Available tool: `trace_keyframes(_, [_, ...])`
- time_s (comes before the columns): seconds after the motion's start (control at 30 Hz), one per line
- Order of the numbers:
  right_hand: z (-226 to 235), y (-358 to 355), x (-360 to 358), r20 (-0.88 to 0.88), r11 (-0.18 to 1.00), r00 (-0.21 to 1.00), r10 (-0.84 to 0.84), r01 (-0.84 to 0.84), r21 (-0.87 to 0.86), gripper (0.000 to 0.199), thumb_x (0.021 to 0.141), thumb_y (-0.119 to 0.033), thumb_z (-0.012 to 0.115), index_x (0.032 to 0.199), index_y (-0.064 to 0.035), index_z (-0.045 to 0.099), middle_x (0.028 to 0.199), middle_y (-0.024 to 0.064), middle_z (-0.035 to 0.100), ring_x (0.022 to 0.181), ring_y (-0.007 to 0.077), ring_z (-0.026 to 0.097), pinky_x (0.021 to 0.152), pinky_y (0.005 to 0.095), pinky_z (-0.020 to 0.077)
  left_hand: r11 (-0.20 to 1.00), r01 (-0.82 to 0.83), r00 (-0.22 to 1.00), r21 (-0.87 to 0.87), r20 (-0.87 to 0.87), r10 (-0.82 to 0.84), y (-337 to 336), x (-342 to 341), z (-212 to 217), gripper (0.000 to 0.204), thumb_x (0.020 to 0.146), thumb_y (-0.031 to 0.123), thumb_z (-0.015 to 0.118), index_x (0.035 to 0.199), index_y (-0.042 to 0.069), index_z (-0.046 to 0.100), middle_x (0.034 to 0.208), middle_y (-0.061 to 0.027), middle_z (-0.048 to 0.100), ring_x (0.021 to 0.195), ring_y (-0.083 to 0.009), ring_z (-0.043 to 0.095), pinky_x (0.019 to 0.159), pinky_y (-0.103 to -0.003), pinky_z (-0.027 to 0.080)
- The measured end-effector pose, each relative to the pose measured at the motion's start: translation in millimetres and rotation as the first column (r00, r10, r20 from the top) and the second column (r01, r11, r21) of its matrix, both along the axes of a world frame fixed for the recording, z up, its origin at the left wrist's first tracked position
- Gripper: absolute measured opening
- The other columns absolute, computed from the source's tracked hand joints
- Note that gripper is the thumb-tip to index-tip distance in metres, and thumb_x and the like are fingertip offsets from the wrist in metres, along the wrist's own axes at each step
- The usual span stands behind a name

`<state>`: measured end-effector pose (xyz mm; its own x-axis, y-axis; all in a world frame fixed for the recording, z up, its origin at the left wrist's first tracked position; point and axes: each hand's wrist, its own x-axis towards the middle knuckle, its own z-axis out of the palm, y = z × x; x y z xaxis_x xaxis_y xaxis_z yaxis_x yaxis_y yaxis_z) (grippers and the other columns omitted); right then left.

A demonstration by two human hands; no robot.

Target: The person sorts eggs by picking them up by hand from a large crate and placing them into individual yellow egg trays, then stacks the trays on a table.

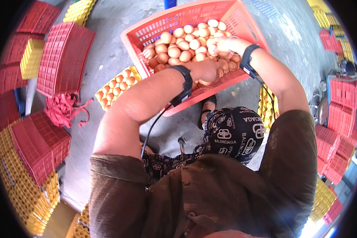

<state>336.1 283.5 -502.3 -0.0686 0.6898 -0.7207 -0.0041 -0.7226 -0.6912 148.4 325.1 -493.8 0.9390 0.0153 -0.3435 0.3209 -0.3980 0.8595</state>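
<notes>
A red plastic crate [261, 33] with slotted sides, heaped with brown eggs [183, 45], stands before me. Both my hands reach inside it. Low over the near side of the heap, my left hand [204, 71] curls round an egg, its fingertips partly hidden among the others. Farther right and deeper in, my right hand [227, 45] has its fingers closed round a pale egg [212, 49]. Each wrist carries a black strapped device with a cable. Left of the crate, a yellow egg tray [100, 87] on the floor holds several eggs.
Another yellow tray [268, 105] stands right of the crate, partly behind my arm. Stacked red crates [65, 59] and yellow trays [23, 186] line the left side. Pink straps [63, 109] lie on the floor. More red crates [341, 115] rise at the far right.
</notes>
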Motion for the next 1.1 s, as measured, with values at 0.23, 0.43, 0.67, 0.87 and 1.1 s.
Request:
trace_keyframes(0.23, [12.9, 28.9, 35.4, 0.699, 0.884, 0.630, 0.338, -0.468, -0.005, 0.038, 0.088, -0.016, 0.064, 0.125, -0.0095, 0.059, 0.096, 0.0027, 0.066, 0.078, 0.0114, 0.058, 0.070, 0.0283, 0.0517, 0.960, -0.052, 0.985, 0.274, 0.170, 0.004, 146.4, -124.0, 103.6, 0.030, 0.083, 0.020, 0.069, 0.109, 0.005, 0.064, 0.094, -0.0077, 0.070, 0.089, -0.0202, 0.066, 0.081, -0.035, 0.052])
trace_keyframes(0.43, [96.7, 146.4, -221.9, 0.524, 0.584, 0.785, 0.331, -0.607, 0.539, 0.033, 0.086, -0.020, 0.068, 0.111, 0.0004, 0.061, 0.105, 0.0099, 0.067, 0.101, 0.0175, 0.063, 0.091, 0.0324, 0.0493, 0.799, -0.090, 0.791, 0.595, -0.445, 0.420, 146.0, -399.4, -31.5, 0.040, 0.079, 0.018, 0.070, 0.118, 0.015, 0.060, 0.105, -0.0116, 0.067, 0.099, -0.0293, 0.065, 0.081, -0.042, 0.053])
trace_keyframes(0.67, [-68.1, 151.4, -384.2, 0.851, 0.695, 0.355, 0.388, -0.719, -0.017, 0.033, 0.091, -0.028, 0.052, 0.122, -0.0154, 0.057, 0.127, 0.0120, 0.059, 0.118, 0.0298, 0.056, 0.097, 0.0421, 0.0456, 0.376, -0.547, 0.746, 0.748, 0.231, 0.625, 70.9, -467.6, -177.3, 0.032, 0.073, 0.012, 0.067, 0.103, 0.013, 0.057, 0.111, -0.0088, 0.059, 0.103, -0.0383, 0.057, 0.086, -0.044, 0.050])
trace_keyframes(0.87, [-165.1, 133.1, -362.9, 0.938, 0.707, 0.144, 0.314, -0.695, -0.131, 0.036, 0.096, -0.027, 0.035, 0.123, -0.0144, 0.054, 0.130, 0.0120, 0.055, 0.114, 0.0330, 0.056, 0.095, 0.0434, 0.0462, 0.480, -0.710, 0.637, 0.515, 0.179, 0.749, 71.5, -449.2, -166.4, 0.032, 0.078, 0.011, 0.061, 0.110, 0.012, 0.057, 0.119, -0.0125, 0.050, 0.105, -0.0353, 0.056, 0.090, -0.043, 0.049])
trace_keyframes(1.1, [-131.0, 147.4, -383.8, 0.922, 0.592, 0.145, 0.360, -0.799, -0.106, 0.045, 0.080, -0.010, 0.060, 0.124, -0.0076, 0.051, 0.127, 0.0167, 0.052, 0.111, 0.0335, 0.058, 0.092, 0.0436, 0.0499, 0.538, -0.496, 0.744, 0.681, 0.015, 0.668, 78.3, -424.1, -166.6, 0.026, 0.085, 0.018, 0.057, 0.110, 0.011, 0.062, 0.121, -0.0058, 0.050, 0.096, -0.0300, 0.062, 0.077, -0.040, 0.054])
